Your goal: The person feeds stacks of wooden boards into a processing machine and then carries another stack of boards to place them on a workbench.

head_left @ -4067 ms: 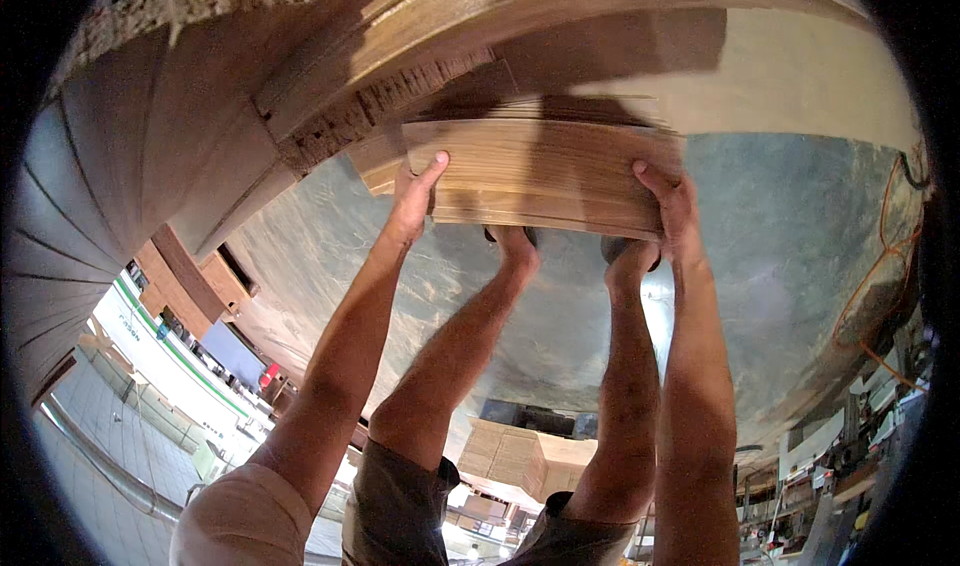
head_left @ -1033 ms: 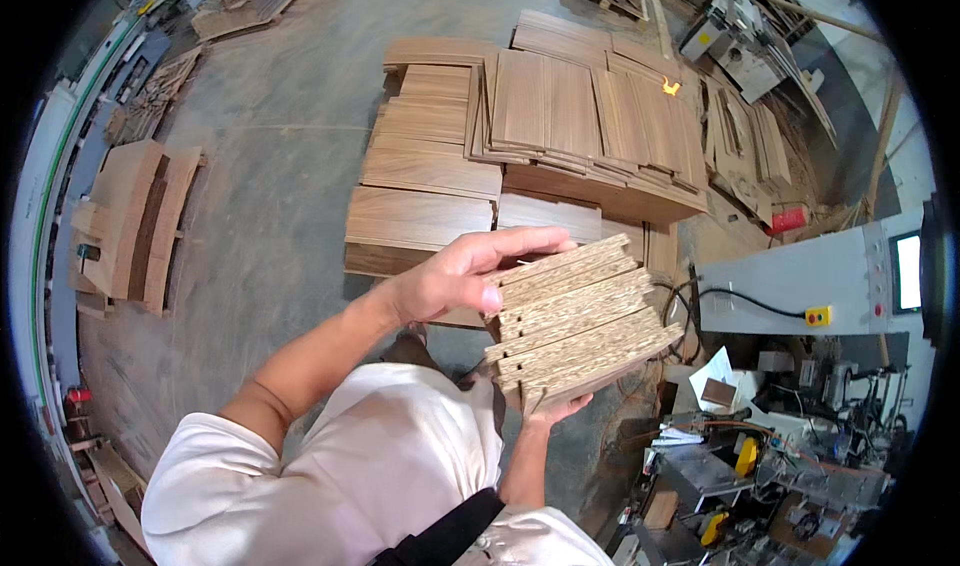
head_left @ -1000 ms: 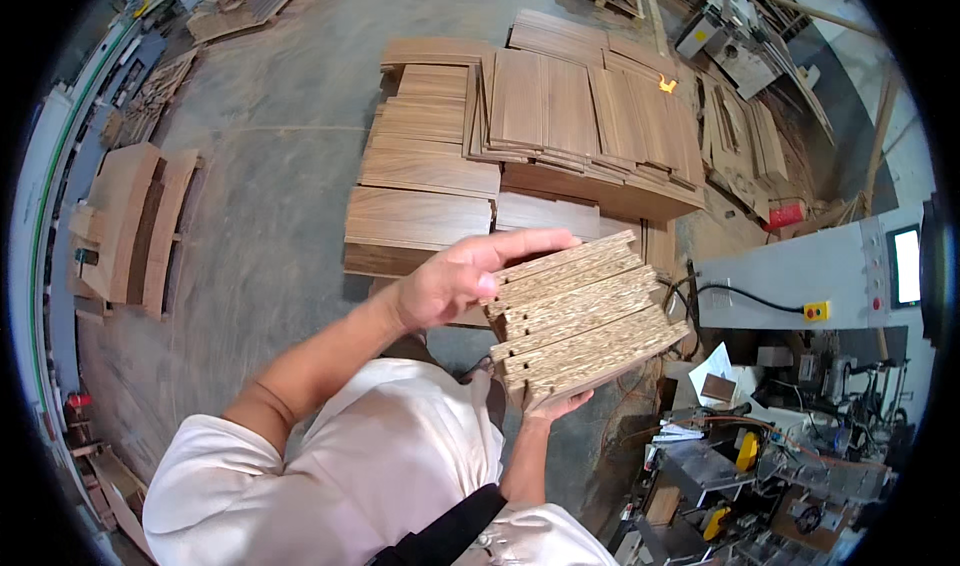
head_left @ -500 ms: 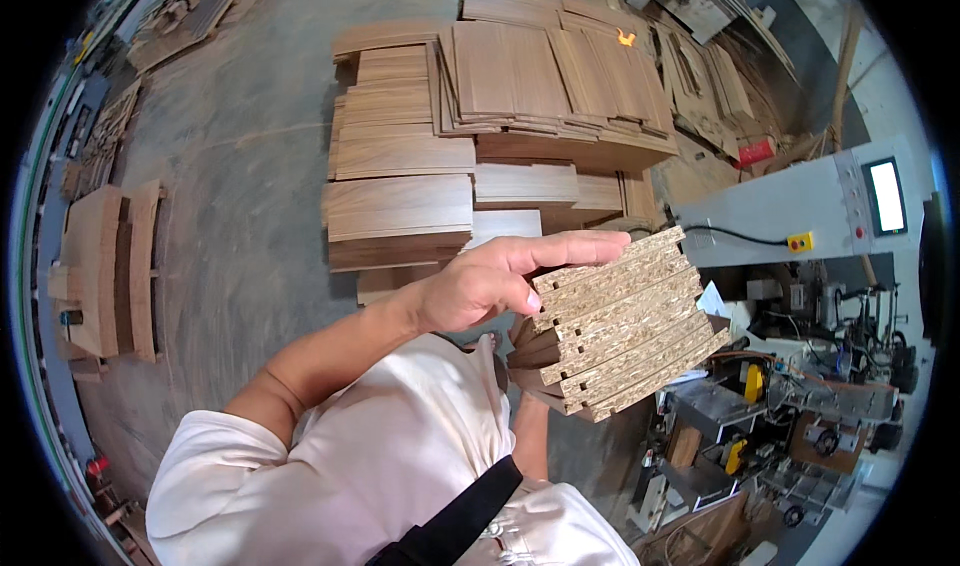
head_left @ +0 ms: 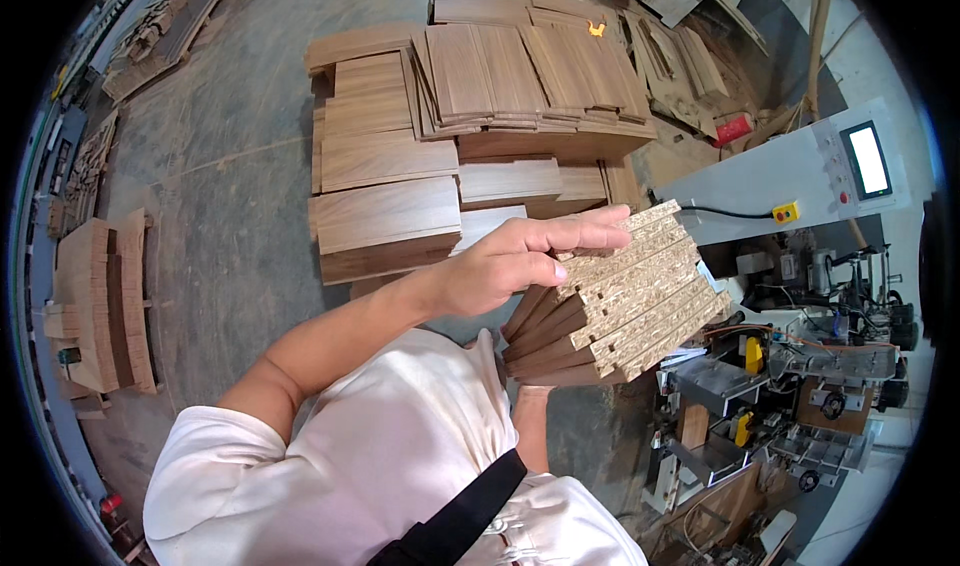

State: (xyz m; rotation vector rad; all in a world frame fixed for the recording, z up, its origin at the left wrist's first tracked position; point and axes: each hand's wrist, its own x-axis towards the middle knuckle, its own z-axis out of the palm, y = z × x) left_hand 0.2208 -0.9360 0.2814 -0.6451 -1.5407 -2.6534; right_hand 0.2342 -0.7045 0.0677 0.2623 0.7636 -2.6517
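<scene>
A stack of several narrow particleboard strips (head_left: pixel 650 291), with brown wood-grain faces and small grooves cut near their ends, is held up in front of my body, tilted. My left hand (head_left: pixel 520 256) reaches across from the left and rests against the upper side of the stack. Its fingers are stretched out over the rough board ends, with the thumb apart near the top corner. My right forearm (head_left: pixel 533 426) rises below the stack. The right hand itself is hidden behind the boards, so its fingers do not show.
Ahead on the floor stand piles of wood-grain panels (head_left: pixel 385 206), an orange object (head_left: pixel 596 29) on top. Machinery (head_left: pixel 830 356) stands at the right, beside a grey control cabinet with a lit screen (head_left: pixel 870 161). More boards (head_left: pixel 85 306) lean at the left.
My left hand has shifted slightly right and up, its fingers now over the board ends. The stack has tilted, showing more of its brown faces. The view has turned a little.
</scene>
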